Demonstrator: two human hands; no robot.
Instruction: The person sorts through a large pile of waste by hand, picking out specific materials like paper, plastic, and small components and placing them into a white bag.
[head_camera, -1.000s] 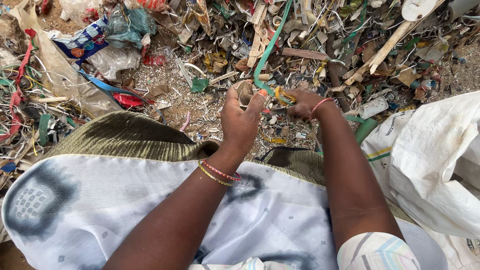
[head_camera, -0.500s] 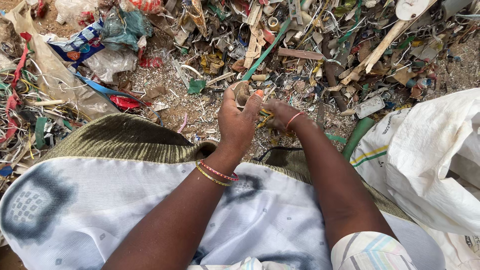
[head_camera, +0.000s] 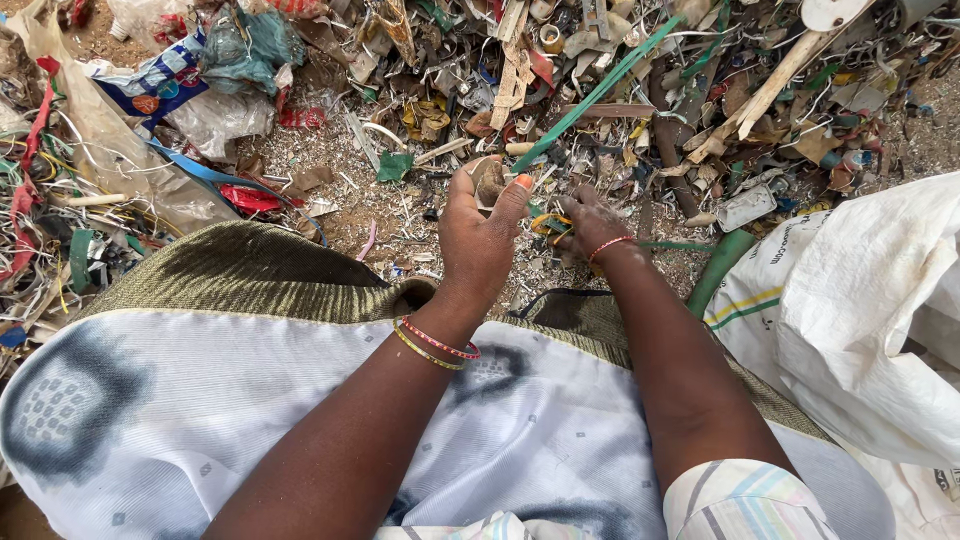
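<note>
The left hand pinches a brown scrap between thumb and fingers, above the grip. The right hand is closed on a yellow loop, just left of its fingers, over the debris.

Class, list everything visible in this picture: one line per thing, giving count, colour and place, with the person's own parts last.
brown scrap: one, brown, in left hand
green strap: one, green, running up-right from hands
scrap heap: one, mixed colours, across top
white sack: one, white, right
green pipe: one, green, beside sack
cloth: one, white with olive border, over lap
bangles: several, red and gold, left wrist
left hand: holding scrap
right hand: grasping yellow-green bits
</note>
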